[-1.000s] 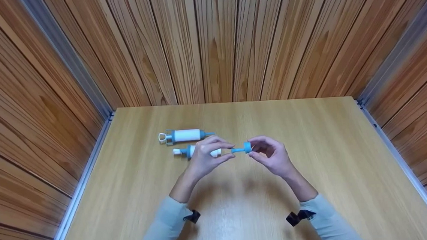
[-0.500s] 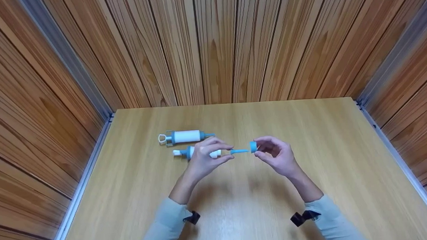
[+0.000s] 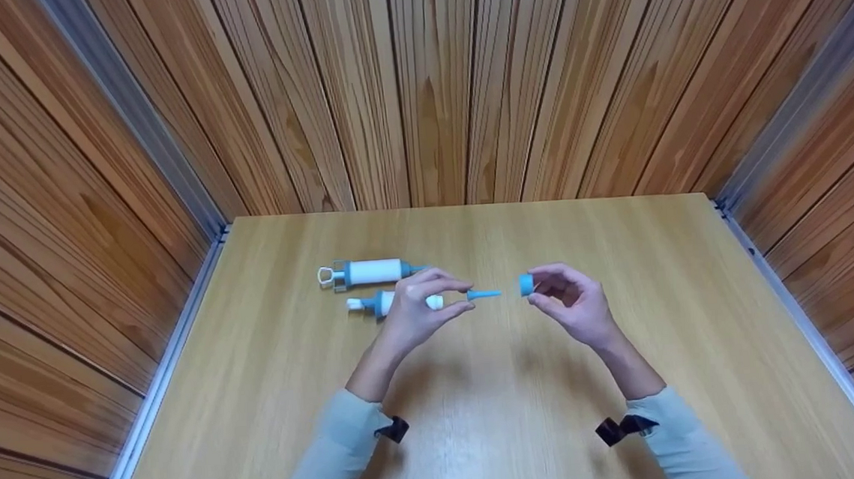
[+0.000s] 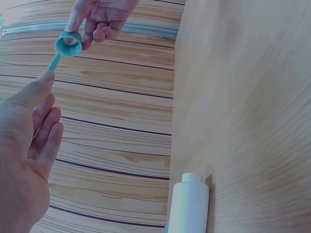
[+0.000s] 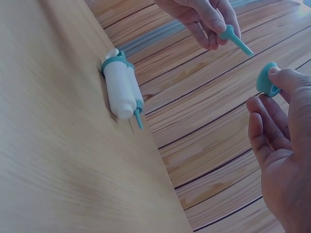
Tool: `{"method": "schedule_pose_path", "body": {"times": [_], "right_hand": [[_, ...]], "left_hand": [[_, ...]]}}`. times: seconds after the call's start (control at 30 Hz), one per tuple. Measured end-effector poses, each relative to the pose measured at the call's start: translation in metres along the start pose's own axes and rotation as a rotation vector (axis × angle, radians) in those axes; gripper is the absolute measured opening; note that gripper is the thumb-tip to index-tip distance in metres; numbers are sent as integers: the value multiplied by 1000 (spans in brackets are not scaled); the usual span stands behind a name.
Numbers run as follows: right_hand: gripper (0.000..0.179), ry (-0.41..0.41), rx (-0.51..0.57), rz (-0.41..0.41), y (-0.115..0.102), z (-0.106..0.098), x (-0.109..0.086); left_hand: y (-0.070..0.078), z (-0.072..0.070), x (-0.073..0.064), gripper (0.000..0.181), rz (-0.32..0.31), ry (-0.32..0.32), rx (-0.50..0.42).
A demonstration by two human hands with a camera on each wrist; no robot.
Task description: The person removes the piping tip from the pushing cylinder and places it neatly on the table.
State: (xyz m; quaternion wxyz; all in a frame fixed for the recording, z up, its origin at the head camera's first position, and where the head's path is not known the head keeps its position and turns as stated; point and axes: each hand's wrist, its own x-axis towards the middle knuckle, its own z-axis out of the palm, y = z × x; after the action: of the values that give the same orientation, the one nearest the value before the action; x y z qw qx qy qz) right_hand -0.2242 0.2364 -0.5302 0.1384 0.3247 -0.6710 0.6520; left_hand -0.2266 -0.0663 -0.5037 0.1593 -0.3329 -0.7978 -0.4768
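Nozzle (image 3: 485, 294), slim and blue, is pinched at its wider end by the left hand (image 3: 418, 308), whose grip is parted only slightly. The right hand (image 3: 574, 303) holds a blue ring-shaped cap (image 3: 526, 285), its grip spread just across it. Nozzle and cap are apart, raised above the surface (image 3: 485, 431), where a ring-handled syringe (image 3: 374, 272) lies beside a second white-and-blue tube (image 3: 383, 303).
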Motion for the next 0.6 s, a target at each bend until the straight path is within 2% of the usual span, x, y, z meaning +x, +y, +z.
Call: {"method": "schedule_pose_path", "body": {"times": [0.17, 0.4, 0.6], "right_hand": [[37, 25, 4, -1, 0, -9, 0], [38, 57, -28, 26, -4, -22, 1], [38, 80, -55, 25, -6, -34, 3]], "left_hand": [[1, 1, 4, 25, -30, 0, -12], [5, 3, 15, 25, -10, 29, -40], [9, 5, 22, 25, -49, 26, -56]]}}
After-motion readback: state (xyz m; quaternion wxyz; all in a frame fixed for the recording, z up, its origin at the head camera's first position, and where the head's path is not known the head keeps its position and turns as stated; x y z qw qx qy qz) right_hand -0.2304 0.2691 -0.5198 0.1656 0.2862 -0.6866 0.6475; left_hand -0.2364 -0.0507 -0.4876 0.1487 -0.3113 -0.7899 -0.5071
